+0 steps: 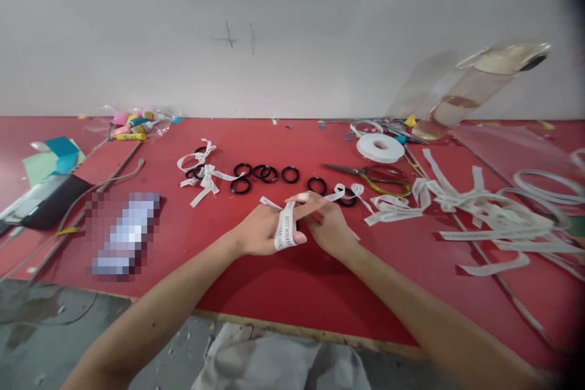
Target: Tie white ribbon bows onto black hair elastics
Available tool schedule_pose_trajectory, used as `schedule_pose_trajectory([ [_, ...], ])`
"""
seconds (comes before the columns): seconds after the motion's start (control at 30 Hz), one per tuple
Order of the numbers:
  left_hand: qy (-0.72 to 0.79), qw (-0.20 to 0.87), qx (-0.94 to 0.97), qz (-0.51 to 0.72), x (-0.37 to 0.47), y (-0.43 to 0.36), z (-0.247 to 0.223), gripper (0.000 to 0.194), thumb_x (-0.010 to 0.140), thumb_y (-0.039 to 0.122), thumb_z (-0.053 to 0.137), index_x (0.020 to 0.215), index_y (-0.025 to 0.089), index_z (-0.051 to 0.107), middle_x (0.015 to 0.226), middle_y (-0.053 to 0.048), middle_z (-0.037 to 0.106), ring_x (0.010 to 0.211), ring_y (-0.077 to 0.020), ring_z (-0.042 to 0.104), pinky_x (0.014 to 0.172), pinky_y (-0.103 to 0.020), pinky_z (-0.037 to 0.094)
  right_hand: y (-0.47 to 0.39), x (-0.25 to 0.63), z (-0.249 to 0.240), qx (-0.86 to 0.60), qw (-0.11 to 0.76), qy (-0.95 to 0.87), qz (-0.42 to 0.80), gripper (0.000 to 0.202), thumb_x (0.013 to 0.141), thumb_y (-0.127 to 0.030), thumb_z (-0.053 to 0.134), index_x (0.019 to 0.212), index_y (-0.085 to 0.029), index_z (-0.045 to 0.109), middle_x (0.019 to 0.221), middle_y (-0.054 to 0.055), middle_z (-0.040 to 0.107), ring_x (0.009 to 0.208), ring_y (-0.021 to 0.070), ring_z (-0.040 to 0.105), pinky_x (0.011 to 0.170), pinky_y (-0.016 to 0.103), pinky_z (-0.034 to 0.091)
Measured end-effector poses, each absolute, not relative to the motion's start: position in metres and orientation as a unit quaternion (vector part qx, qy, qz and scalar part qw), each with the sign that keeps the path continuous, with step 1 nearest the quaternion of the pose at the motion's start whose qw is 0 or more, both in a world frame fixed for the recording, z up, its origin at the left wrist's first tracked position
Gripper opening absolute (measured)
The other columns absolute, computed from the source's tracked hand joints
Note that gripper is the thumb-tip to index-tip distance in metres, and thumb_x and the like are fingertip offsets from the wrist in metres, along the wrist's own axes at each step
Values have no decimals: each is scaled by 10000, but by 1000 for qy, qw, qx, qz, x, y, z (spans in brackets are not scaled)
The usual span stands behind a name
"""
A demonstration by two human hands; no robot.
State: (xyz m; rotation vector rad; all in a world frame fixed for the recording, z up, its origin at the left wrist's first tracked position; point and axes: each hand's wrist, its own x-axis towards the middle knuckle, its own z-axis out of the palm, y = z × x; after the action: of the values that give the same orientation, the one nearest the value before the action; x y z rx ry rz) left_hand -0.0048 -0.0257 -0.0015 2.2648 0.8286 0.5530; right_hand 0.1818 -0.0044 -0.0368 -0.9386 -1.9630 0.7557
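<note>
A white printed ribbon (285, 230) is looped over my left hand (258, 230), around the thumb and lower fingers, with part of its lettering readable as "BEST WISH". The left fingers are closed on it. My right hand (329, 224) meets the left at the fingertips, its fingers bent and pinched on the ribbon, whose free end runs out to the right past the knuckles. Something dark shows between the hands, mostly hidden. Just beyond them lie several black rings (290, 175). To their left, ribbon bows (209, 183) are tied on more black rings.
Scissors (386, 180) with a ribbon spool (380, 148) behind them lie right of the hands. Cut ribbon strips (493, 219) are heaped farther right, near a leaning water bottle (470, 91). A blurred-out phone (130, 231) and a cable (114, 180) lie left on the red table (183, 280).
</note>
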Motion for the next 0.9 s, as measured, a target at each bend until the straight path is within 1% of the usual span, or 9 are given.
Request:
schedule_pose_trajectory([
  [0.1, 350, 262, 872, 218, -5, -26, -3, 830, 950, 708, 184, 1527, 147, 383, 736, -39, 588, 621, -175, 502, 645, -261, 325, -5, 181, -38, -373, 396, -786, 292, 236, 918, -143, 486, 971, -230, 698, 970, 45, 736, 897, 219, 699, 815, 359, 550],
  [0.2, 367, 233, 872, 225, -7, -26, -4, 782, 963, 680, 229, 1535, 165, 371, 694, -29, 600, 644, -186, 550, 646, -252, 337, -5, 180, -39, -377, 403, -788, 274, 184, 942, -208, 511, 878, -222, 683, 889, 48, 735, 831, 226, 697, 746, 350, 546],
  [0.33, 374, 231, 867, 234, -8, -25, -4, 721, 977, 635, 287, 1530, 184, 387, 722, -33, 621, 658, -181, 558, 651, -245, 354, -4, 180, -42, -378, 412, -789, 255, 177, 948, -236, 511, 856, -214, 661, 851, 52, 724, 772, 214, 683, 686, 324, 524],
  [0.43, 383, 253, 855, 243, -8, -24, -4, 695, 974, 607, 358, 1533, 194, 381, 728, -20, 603, 645, -168, 529, 652, -243, 347, -3, 180, -43, -381, 406, -792, 248, 193, 958, -253, 502, 836, -210, 645, 827, 49, 714, 756, 205, 675, 674, 314, 515],
  [0.57, 416, 361, 791, 266, -7, -24, -5, 695, 959, 597, 429, 1545, 232, 352, 678, 28, 519, 604, -136, 435, 639, -230, 321, -2, 180, -42, -356, 420, -796, 251, 151, 969, -275, 515, 948, -222, 656, 920, 51, 735, 848, 204, 692, 782, 333, 540],
  [0.67, 386, 480, 709, 344, -5, -19, -8, 747, 950, 648, 390, 1534, 183, 371, 621, 49, 410, 587, -114, 327, 620, -229, 300, -3, 179, -40, -345, 422, -800, 251, 152, 980, -279, 514, 990, -225, 656, 964, 60, 740, 888, 206, 698, 826, 338, 545],
  [0.73, 353, 557, 654, 371, -3, -15, -10, 806, 951, 679, 322, 1539, 128, 352, 565, 77, 286, 542, -104, 220, 561, -228, 240, -4, 178, -40, -351, 419, -801, 245, 151, 979, -279, 517, 963, -222, 656, 926, 61, 736, 857, 209, 696, 805, 334, 546],
  [0.8, 333, 617, 607, 373, -2, -12, -11, 871, 951, 707, 201, 1541, 79, 327, 523, 99, 196, 496, -100, 128, 506, -235, 159, -4, 178, -39, -358, 416, -801, 239, 153, 973, -280, 520, 937, -222, 657, 875, 57, 729, 806, 208, 690, 761, 325, 544],
  [0.9, 311, 675, 554, 374, -1, -9, -11, 947, 929, 738, 83, 1535, 50, 316, 486, 109, 175, 454, -99, 83, 462, -233, 101, -4, 177, -38, -355, 405, -806, 246, 165, 972, -265, 505, 951, -223, 664, 867, 54, 730, 787, 200, 687, 739, 312, 542],
])
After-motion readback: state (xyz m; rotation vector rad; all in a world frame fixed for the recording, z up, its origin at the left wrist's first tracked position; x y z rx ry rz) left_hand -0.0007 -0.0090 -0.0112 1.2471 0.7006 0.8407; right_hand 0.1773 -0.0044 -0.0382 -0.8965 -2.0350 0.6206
